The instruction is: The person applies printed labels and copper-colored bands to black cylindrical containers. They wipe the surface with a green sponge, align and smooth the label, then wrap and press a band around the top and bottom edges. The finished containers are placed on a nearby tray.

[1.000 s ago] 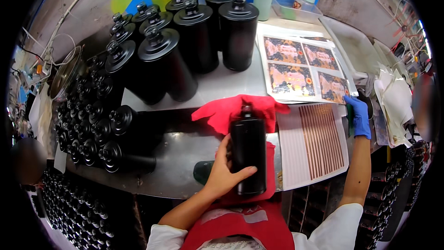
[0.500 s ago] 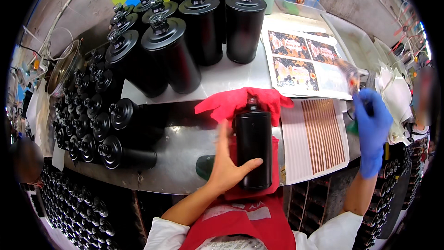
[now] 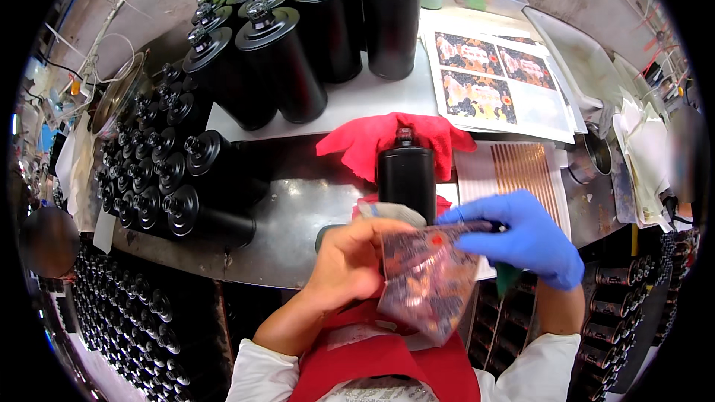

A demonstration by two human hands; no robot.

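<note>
From where I stand: bare left hand (image 3: 339,264) pinching the upper-left edge of a glossy, dark, multicoloured printed film (image 3: 428,290); blue-gloved right hand (image 3: 529,242) gripping its upper-right edge. Film hangs in front of the person's red apron (image 3: 372,365). Just beyond it, a matte black cylindrical bottle with a clear neck (image 3: 407,175) lies on bright red cloth (image 3: 350,150), neck pointing away, on the grey metal worktop (image 3: 298,201). Dark green piece (image 3: 507,277) under right hand; can't tell if held.
</note>
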